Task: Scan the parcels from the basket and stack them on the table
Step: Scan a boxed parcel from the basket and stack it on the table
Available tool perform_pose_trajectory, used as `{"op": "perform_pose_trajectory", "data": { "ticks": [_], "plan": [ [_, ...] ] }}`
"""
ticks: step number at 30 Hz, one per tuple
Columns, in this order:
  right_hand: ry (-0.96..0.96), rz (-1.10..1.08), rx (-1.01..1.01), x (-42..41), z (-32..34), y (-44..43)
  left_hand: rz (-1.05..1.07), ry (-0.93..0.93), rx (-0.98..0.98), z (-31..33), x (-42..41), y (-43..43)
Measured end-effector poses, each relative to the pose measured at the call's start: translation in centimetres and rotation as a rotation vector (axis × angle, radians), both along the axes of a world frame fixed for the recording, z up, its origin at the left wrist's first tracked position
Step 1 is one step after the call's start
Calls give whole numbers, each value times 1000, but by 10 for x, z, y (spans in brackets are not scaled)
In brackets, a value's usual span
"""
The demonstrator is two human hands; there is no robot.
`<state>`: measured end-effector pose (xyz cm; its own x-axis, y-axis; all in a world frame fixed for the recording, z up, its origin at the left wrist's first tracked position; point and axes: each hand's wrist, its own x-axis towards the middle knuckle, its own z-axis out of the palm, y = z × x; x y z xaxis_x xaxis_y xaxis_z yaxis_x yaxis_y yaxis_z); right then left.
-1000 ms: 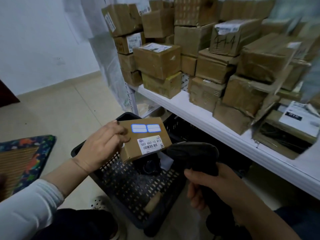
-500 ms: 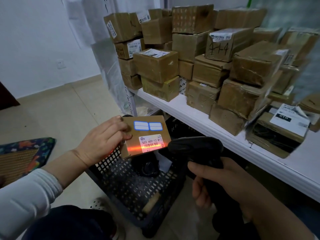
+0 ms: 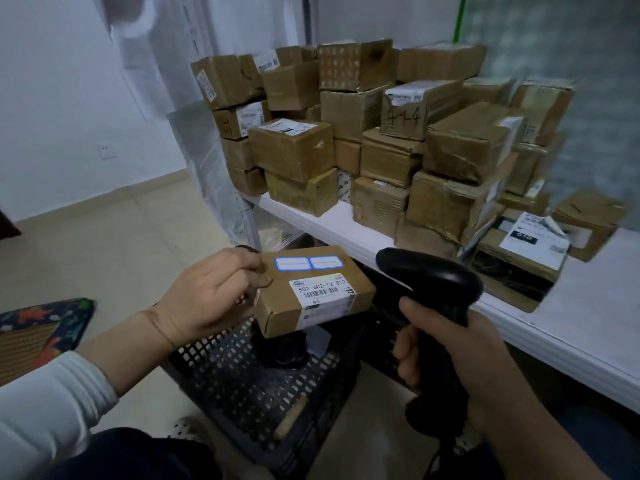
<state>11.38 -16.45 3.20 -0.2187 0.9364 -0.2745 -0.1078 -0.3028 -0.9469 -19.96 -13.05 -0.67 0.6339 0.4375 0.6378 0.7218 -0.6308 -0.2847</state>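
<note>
Head view: the left hand (image 3: 207, 299), in a white sleeve (image 3: 45, 403), grips a small brown cardboard parcel (image 3: 322, 306) by its 9 o'clock end, fingers curled onto its top face. It holds the parcel in the air above a black perforated plastic basket (image 3: 249, 382). The top face shows 2 blue-edged blank stickers and a white barcode label.

At the parcel's 3 o'clock, close beside it but apart, the right hand (image 3: 446, 355) is wrapped round the grip of a black handheld barcode scanner (image 3: 433, 289). The scanner's head points toward the parcel.

The basket stands on the tiled floor at 6 o'clock. Under the parcel it holds a dark object too shadowed to identify, with a white slip beside it.

A white table (image 3: 571, 327) runs from 12 o'clock to 4 o'clock, its front edge passing just behind the parcel and the scanner head. Brown taped cardboard parcels (image 3: 381, 140) crowd its far side, stacked several high. An opened flat carton with a white label (image 3: 533, 244) lies at 2 o'clock near the front edge.

A clear plastic sheet (image 3: 207, 168) hangs at the table's 9 o'clock end. A colourful patterned floor mat (image 3: 41, 327) lies at 9 o'clock, and a white wall socket (image 3: 108, 151) sits at 10 o'clock.
</note>
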Motion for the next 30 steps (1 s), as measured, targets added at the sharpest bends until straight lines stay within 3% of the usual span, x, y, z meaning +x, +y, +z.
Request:
{"op": "perform_pose_trajectory", "data": {
  "ticks": [8, 14, 18, 23, 26, 30],
  "plan": [
    [190, -578, 231, 65, 6, -8, -336, -81, 35, 31, 143, 34],
    [255, -798, 258, 118, 4, -6, -412, -14, 56, 43, 253, 91],
    [265, -829, 220, 134, -6, 2, -372, 13, 10, 45, 304, 122],
    [264, -782, 187, 133, -20, 14, -153, 49, 77, 22, 325, 168],
    [228, -722, 175, 122, -28, 20, -60, 121, -7, 5, 318, 177],
    [182, -522, 152, 102, -38, 23, -137, 114, -156, -12, 289, 165]
  ]
}}
